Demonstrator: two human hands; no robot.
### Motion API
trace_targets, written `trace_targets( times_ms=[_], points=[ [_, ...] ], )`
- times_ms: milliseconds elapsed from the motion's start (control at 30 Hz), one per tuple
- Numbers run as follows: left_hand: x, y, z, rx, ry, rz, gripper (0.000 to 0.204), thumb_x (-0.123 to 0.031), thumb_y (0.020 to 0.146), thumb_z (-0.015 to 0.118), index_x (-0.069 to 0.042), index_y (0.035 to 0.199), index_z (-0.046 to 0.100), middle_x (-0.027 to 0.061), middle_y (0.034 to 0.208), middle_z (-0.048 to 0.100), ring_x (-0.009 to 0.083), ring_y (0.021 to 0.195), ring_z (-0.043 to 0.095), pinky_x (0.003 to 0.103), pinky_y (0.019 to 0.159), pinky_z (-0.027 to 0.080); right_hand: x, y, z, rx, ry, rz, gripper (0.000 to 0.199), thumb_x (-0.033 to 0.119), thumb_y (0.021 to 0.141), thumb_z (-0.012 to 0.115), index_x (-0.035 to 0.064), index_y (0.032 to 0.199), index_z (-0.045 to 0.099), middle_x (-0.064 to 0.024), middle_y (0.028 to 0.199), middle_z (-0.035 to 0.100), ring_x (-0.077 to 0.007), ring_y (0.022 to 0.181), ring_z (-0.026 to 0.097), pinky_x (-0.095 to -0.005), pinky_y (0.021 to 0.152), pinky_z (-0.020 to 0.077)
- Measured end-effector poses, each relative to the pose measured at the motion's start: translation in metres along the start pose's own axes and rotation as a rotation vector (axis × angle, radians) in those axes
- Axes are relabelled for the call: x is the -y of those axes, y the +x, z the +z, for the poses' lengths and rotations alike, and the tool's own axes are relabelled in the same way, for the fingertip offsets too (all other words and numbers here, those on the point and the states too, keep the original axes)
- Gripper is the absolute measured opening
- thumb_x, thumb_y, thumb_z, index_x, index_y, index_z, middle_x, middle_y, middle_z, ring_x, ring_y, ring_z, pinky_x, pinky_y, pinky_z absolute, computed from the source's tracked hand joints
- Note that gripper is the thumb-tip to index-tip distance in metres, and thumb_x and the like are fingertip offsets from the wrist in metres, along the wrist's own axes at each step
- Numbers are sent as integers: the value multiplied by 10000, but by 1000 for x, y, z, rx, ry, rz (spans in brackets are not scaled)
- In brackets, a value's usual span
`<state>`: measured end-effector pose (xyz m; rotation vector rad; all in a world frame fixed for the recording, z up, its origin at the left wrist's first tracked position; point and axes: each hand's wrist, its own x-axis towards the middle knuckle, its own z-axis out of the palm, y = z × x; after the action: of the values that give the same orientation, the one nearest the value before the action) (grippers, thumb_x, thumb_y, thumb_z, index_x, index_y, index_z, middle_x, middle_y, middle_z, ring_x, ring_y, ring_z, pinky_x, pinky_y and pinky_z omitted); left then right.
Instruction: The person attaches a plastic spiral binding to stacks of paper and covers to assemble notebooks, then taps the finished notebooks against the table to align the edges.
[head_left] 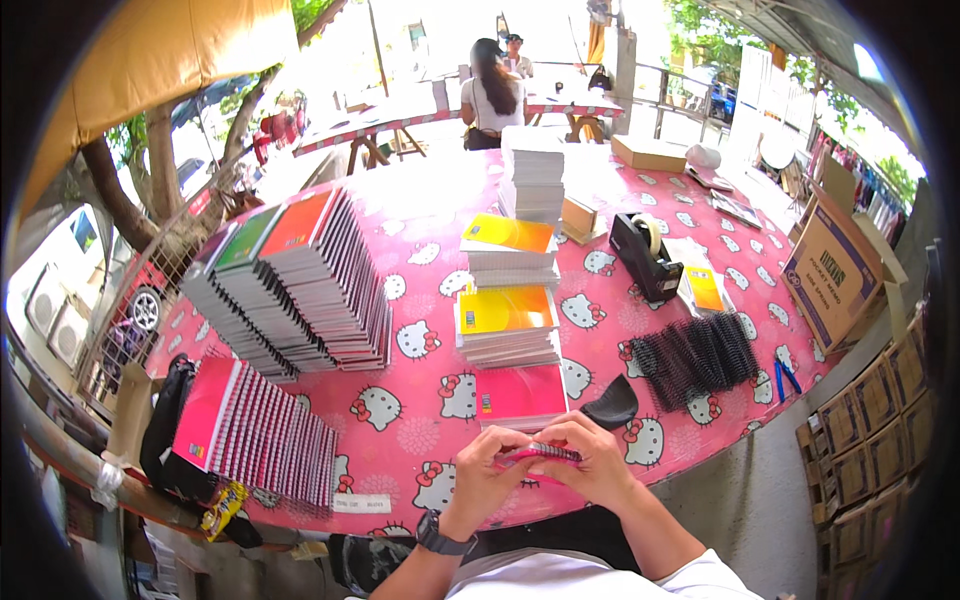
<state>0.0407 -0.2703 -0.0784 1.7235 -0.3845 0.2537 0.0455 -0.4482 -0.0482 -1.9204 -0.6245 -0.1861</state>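
Broadly, we see a long table (420, 420) under a pink cartoon-cat cloth filling the middle of the frame, and it reads as a job well under way but far from over. At left centre lie two big fanned rows of bound notebooks (300, 290), with a third pink-covered row (255, 435) at lower left reaching almost to the table's near edge; those we judge finished. Up the centre run stacks not yet bound: a tall white pile (532, 175) toward the top, two yellow-covered stacks (507, 325) below it, and a pink-covered stack (520, 392) just above our hands. Right of centre sits a heap of black spiral coils (695, 352), plenty of them unused, with a black tape dispenser (645, 255) above it and blue pliers (786, 378) near the right edge. At lower centre, right over the near edge, our left hand (480, 478) and right hand (598, 462) both pinch a pink notebook (535, 458) by its spine, fingers curled tight around the coil there. Open room is slim: bare cloth shows only between the rows and the centre stacks, and a narrow band around the hands.
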Motion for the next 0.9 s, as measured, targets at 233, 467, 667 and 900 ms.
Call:
trace_targets(
  times_ms=[233, 467, 667, 900],
  points=[
    [9, -8, -7, -11, -213, 17, 148, 6, 827, 700, 23, 970, 664, 82, 940, 646, 117, 858, 601, 236, 755, 480, -9, 3, 12, -72, -105, -228, 222, 73, 792, 718, 24, 996, 645, -112, 891, 630, -243, 808, 624, -329, 695, 507],
    [3, -6, 0, -80, -268, -79, 148, -43, 817, 720, 15, 949, 688, 78, 878, 681, 114, 803, 621, 240, 721, 493, -7, -3, 12, -105, 47, -79, 211, 69, 815, 705, 21, 1010, 644, -112, 898, 627, -227, 792, 627, -318, 690, 521],
    [5, -5, -3, -103, -171, -24, 142, -50, 813, 723, 13, 937, 691, 85, 862, 681, 132, 788, 633, 250, 710, 500, 0, 0, 16, -165, 18, -114, 191, 51, 821, 695, 21, 1001, 640, -107, 910, 644, -233, 784, 660, -303, 687, 535],
    [3, -6, -7, -115, -57, 33, 139, -48, 804, 724, 3, 930, 692, 96, 850, 681, 157, 770, 655, 263, 696, 515, -5, -3, 25, -154, 94, -69, 208, 93, 823, 712, 21, 999, 629, -104, 887, 629, -225, 797, 655, -290, 676, 529]
  ],
)
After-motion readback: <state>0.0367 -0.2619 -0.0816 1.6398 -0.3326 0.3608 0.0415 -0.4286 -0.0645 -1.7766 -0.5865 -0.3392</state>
